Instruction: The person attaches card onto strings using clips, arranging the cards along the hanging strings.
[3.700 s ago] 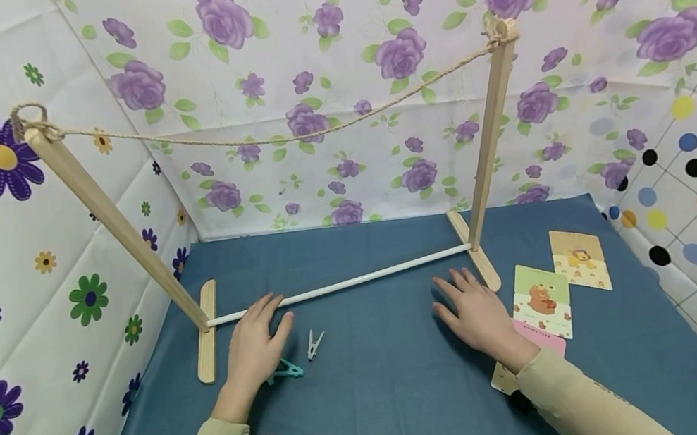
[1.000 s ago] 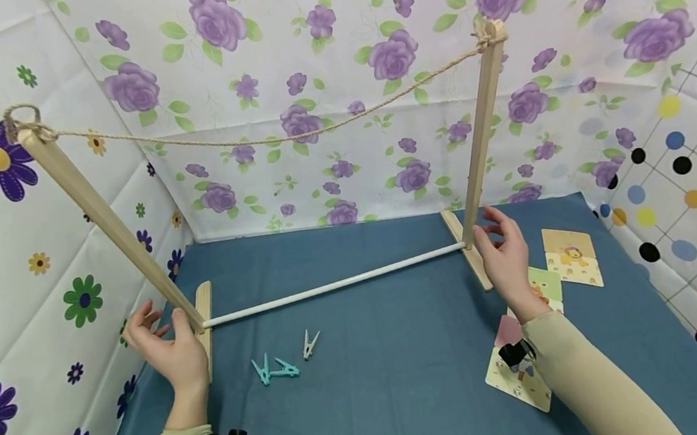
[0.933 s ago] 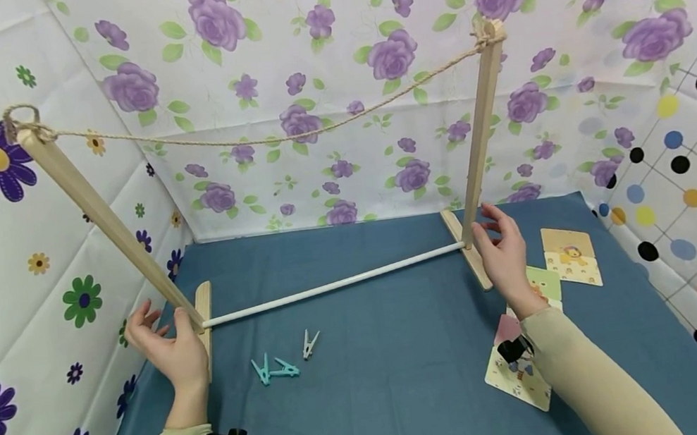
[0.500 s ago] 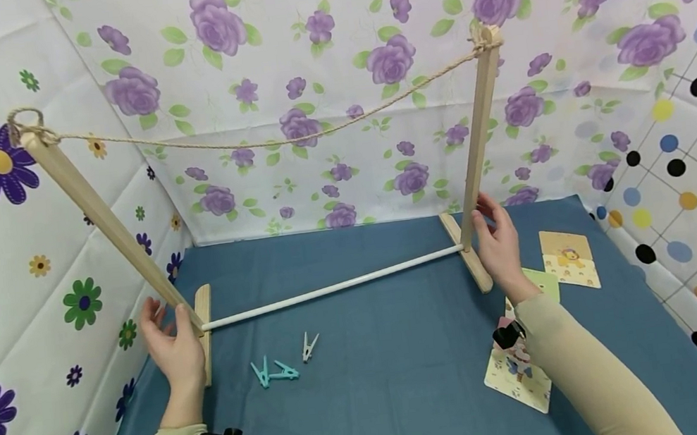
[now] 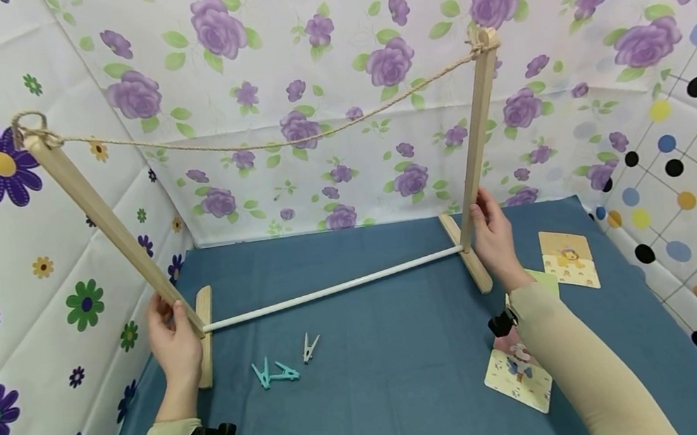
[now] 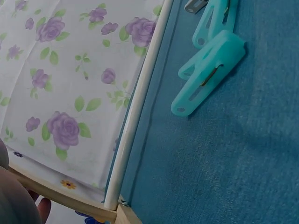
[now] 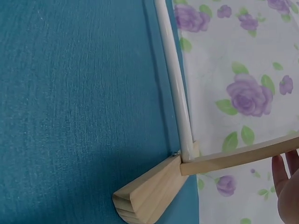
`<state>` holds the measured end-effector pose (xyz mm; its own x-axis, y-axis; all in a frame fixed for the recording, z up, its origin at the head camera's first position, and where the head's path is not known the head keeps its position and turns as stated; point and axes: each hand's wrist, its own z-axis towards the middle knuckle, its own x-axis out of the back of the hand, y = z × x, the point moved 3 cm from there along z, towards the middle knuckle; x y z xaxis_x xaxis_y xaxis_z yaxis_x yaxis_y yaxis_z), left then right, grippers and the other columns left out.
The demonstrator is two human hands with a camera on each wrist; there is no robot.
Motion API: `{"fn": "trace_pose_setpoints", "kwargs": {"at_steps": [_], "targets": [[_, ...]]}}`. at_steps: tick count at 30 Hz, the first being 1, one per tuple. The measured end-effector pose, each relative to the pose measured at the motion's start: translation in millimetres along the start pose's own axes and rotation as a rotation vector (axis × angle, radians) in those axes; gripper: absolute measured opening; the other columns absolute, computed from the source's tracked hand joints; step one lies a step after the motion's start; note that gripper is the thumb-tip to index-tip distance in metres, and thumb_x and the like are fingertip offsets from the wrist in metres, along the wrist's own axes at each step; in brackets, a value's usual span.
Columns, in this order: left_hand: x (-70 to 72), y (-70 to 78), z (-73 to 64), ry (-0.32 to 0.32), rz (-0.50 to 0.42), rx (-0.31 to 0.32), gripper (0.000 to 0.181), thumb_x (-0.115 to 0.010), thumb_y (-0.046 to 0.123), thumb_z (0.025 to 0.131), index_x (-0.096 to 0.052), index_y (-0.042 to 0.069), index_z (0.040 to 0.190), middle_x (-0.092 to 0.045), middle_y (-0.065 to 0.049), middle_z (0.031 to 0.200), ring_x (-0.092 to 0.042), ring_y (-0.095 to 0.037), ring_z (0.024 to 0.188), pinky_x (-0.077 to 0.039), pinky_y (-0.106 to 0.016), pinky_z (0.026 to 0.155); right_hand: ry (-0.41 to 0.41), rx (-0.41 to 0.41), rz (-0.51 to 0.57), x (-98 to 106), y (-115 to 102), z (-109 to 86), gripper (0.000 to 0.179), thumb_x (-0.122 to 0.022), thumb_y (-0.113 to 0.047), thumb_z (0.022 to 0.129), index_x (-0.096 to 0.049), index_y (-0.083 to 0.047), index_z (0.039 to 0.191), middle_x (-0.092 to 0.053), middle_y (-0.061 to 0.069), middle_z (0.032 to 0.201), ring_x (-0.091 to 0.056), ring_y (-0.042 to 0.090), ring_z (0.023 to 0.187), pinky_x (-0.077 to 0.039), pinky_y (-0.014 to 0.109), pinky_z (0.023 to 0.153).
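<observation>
My left hand (image 5: 173,346) holds the left wooden post (image 5: 110,228) near its foot, thumb in front and fingers behind. In the left wrist view, a fingertip (image 6: 44,209) shows past the post. My right hand (image 5: 494,239) holds the right wooden post (image 5: 478,140) low down, thumb and fingers at its outer side; in the right wrist view, its fingers (image 7: 279,171) meet the wood. A sagging rope (image 5: 271,145) is tied between the post tops. A white rod (image 5: 337,288) joins the posts at the bottom. Wooden feet (image 5: 206,363) lie on the blue cloth.
Two teal clothespins (image 5: 285,371) and a grey clothespin (image 5: 309,348) lie in front of the rod at left. Several picture cards lie at right, one a tan card (image 5: 568,258), another a cream card (image 5: 518,377) partly under my forearm. Patterned cloth walls (image 5: 346,196) stand around the table.
From flat over the table, both hands moved outward to the posts. In the last second they closed in on them, the right sliding slightly up. The stand stays in place.
</observation>
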<state>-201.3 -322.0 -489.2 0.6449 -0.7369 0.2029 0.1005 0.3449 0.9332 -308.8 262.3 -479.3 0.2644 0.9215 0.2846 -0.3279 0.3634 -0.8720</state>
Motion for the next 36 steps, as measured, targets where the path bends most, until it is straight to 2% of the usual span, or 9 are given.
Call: {"fn": "trace_pose_setpoints", "kwargs": {"at_steps": [4, 10, 14, 19, 25, 33, 36], "targets": [[-2.2, -2.0, 2.0, -0.01, 0.023, 0.003, 0.05, -0.047, 0.027, 0.117, -0.044, 0.009, 0.163, -0.056, -0.017, 0.145, -0.055, -0.017, 0.122, -0.049, -0.035, 0.101, -0.005, 0.004, -0.031, 0.9, 5.7, 3.6, 0.052, -0.041, -0.036, 0.118, -0.038, -0.022, 0.168, -0.053, 0.016, 0.157, -0.054, 0.039, 0.139, -0.046, 0.062, 0.112], [-1.3, -7.8, 5.5, -0.043, 0.094, 0.005, 0.043, -0.046, 0.026, 0.117, -0.056, 0.004, 0.153, -0.061, -0.02, 0.144, -0.06, -0.03, 0.126, -0.052, -0.045, 0.104, 0.004, -0.018, -0.125, 1.8, 9.1, 9.2, 0.052, -0.04, -0.037, 0.117, -0.049, -0.011, 0.161, -0.058, 0.025, 0.145, -0.059, 0.046, 0.129, -0.051, 0.065, 0.104], [0.6, -12.6, 8.8, -0.064, 0.122, 0.012, 0.042, -0.045, 0.026, 0.117, -0.055, 0.003, 0.151, -0.06, -0.021, 0.143, -0.059, -0.036, 0.13, -0.052, -0.048, 0.106, -0.002, -0.044, -0.171, 1.6, 10.2, 12.7, 0.052, -0.039, -0.036, 0.118, -0.049, -0.007, 0.159, -0.059, 0.026, 0.144, -0.06, 0.048, 0.129, -0.051, 0.066, 0.104], [3.5, -12.4, 11.6, -0.102, 0.14, 0.016, 0.042, -0.046, 0.027, 0.117, -0.055, 0.0, 0.148, -0.058, -0.022, 0.139, -0.057, -0.04, 0.132, -0.049, -0.059, 0.106, -0.017, -0.07, -0.18, 1.8, 13.4, 15.7, 0.052, -0.037, -0.038, 0.117, -0.051, -0.007, 0.157, -0.061, 0.025, 0.143, -0.061, 0.048, 0.127, -0.051, 0.067, 0.104], [6.3, -14.3, 16.6, -0.162, 0.144, 0.052, 0.042, -0.044, 0.028, 0.117, -0.051, 0.002, 0.149, -0.054, -0.023, 0.146, -0.053, -0.042, 0.137, -0.045, -0.066, 0.11, -0.013, -0.072, -0.174, 4.1, 16.8, 17.7, 0.051, -0.036, -0.039, 0.117, -0.053, -0.008, 0.153, -0.061, 0.025, 0.142, -0.06, 0.049, 0.128, -0.05, 0.068, 0.105], [8.8, -19.0, 18.4, -0.135, 0.123, 0.065, 0.041, -0.046, 0.028, 0.116, -0.053, 0.005, 0.15, -0.057, -0.016, 0.141, -0.054, -0.038, 0.134, -0.045, -0.059, 0.113, -0.011, -0.075, -0.182, 0.3, 15.8, 18.1, 0.049, -0.035, -0.038, 0.118, -0.054, -0.009, 0.153, -0.061, 0.025, 0.142, -0.061, 0.048, 0.127, -0.051, 0.068, 0.102], [8.8, -18.5, 17.7, -0.128, 0.13, 0.062, 0.04, -0.047, 0.027, 0.116, -0.053, 0.005, 0.149, -0.056, -0.017, 0.142, -0.054, -0.039, 0.134, -0.045, -0.059, 0.114, -0.004, -0.082, -0.176, 0.3, 15.2, 17.5, 0.049, -0.036, -0.039, 0.117, -0.055, -0.01, 0.152, -0.061, 0.025, 0.142, -0.061, 0.048, 0.127, -0.051, 0.068, 0.103]]}}
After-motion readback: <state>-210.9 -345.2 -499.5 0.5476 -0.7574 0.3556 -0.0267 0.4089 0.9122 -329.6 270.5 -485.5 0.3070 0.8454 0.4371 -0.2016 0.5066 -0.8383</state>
